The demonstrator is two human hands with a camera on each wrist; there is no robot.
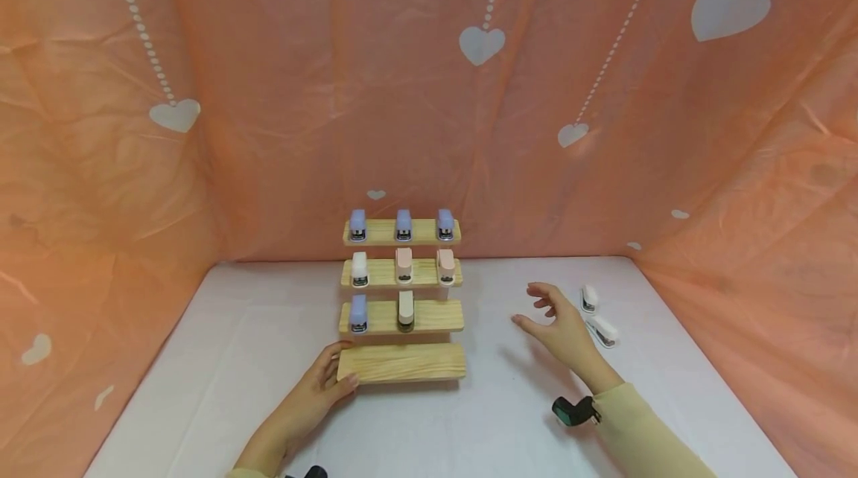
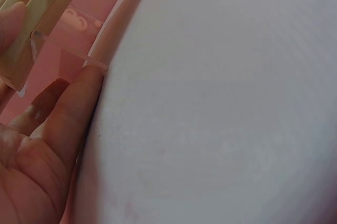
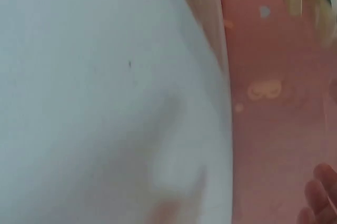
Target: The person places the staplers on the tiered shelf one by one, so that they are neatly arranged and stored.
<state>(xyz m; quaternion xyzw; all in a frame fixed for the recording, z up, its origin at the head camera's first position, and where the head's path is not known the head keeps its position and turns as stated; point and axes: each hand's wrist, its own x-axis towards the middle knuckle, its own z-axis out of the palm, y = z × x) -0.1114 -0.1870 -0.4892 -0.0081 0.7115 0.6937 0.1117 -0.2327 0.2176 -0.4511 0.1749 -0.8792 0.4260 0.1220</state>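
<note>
A stepped wooden display rack (image 1: 402,364) stands on the table with small staplers on its upper tiers. At the left end of its lowest board, my left hand (image 1: 311,396) grips the wood, thumb in front and fingers behind. Three lilac staplers (image 1: 404,226) line the top tier. Below them are a white stapler (image 1: 360,269) and two pink staplers (image 1: 404,266). The third tier bears a lilac stapler (image 1: 358,314) and a cream stapler (image 1: 405,311). Right of the rack, my right hand (image 1: 563,333) hovers with fingers apart, holding nothing, near two white staplers (image 1: 589,298) on the table.
A white cloth covers the table (image 1: 268,314). Orange curtain (image 1: 402,128) with white hearts encloses it at the back and both sides. In the left wrist view, a clear support (image 2: 68,50) shows under the wooden board.
</note>
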